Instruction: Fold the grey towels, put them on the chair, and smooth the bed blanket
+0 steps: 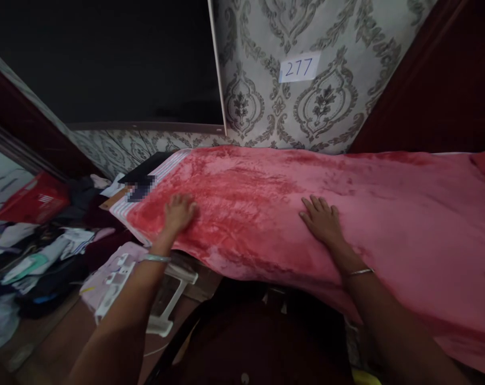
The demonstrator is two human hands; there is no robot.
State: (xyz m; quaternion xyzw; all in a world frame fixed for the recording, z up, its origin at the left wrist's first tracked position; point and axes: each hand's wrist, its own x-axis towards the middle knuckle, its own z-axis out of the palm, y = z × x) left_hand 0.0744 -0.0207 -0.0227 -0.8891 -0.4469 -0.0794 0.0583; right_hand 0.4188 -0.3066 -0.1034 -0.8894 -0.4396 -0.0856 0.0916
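Observation:
A red and pink plush blanket (242, 214) is spread over a long surface in front of me. My left hand (179, 212) rests on the blanket near its left end, fingers slightly bent and apart. Farther right, my right hand (321, 218) lies flat on the same blanket with its fingers spread. Neither hand holds anything. A pale bangle circles the left wrist and a silver-coloured one the right. The pile looks darker red on the left half and smoother pink to the right. Striped cloth (172, 166) shows from under the blanket's left edge.
A dark television screen (138, 59) hangs behind the blanket's left part. A paper marked 277 (300, 67) is on the patterned wall. At left lie heaped clothes (49, 262) and a red bag (36, 200). A white plastic stool (172, 305) stands below my left arm.

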